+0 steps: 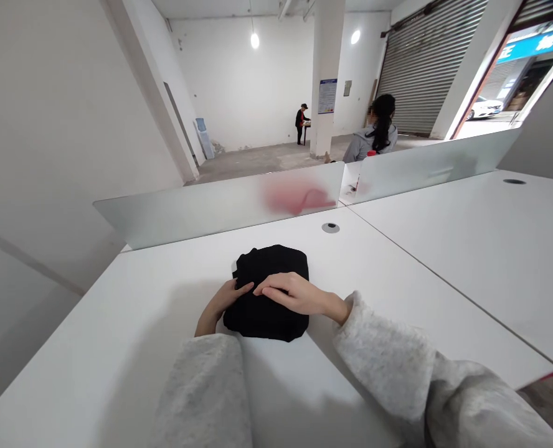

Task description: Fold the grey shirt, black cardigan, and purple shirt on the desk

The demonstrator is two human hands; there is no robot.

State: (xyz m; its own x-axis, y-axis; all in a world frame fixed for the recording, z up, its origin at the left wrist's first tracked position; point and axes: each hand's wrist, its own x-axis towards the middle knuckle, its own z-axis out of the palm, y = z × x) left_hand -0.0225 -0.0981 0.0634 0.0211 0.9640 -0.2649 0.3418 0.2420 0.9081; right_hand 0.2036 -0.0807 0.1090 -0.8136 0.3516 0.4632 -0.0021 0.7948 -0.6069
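Note:
A folded black garment point(271, 274) lies on the white desk point(141, 323) in front of me. My right hand point(299, 294) rests flat on top of its near half, fingers stretched out toward the left. At the cloth's left edge sits my left hand point(220, 302), its fingers lying against the fabric and its thumb on top. Both arms wear light grey fleece sleeves. Neither hand grips anything.
A frosted divider panel point(220, 208) runs along the desk's far edge, with a blurred red shape behind it. A grey cable grommet point(330, 228) is set in the desk. A second desk point(467, 236) adjoins on the right. A seated person point(374, 134) and a distant standing person point(301, 123) are beyond.

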